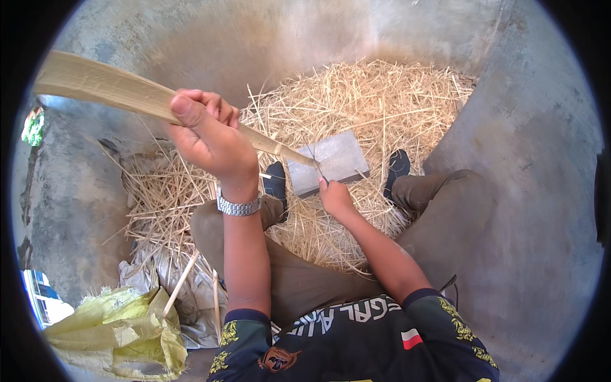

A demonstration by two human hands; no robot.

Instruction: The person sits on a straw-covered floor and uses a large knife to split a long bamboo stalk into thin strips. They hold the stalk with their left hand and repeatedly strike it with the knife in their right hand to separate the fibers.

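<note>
My left hand (pixel 213 137) is closed around a long, pale bamboo strip (pixel 111 84), with a watch on its wrist. The strip slants from the upper left, where it looks widest, down to a grey rectangular block (pixel 340 155) between my feet. My right hand (pixel 336 197) grips a small knife (pixel 326 181) beside the block's near edge; only a bit of its dark handle and a thin blade show. The blade meets the strip's lower end, though I cannot tell how far it enters the bamboo.
Straw-like shavings (pixel 382 102) cover the floor around the block and my feet. Curved grey concrete walls (pixel 522 159) rise close by on both sides and ahead. A yellowish woven sack (pixel 121 331) and thin sticks (pixel 181 282) lie at the lower left.
</note>
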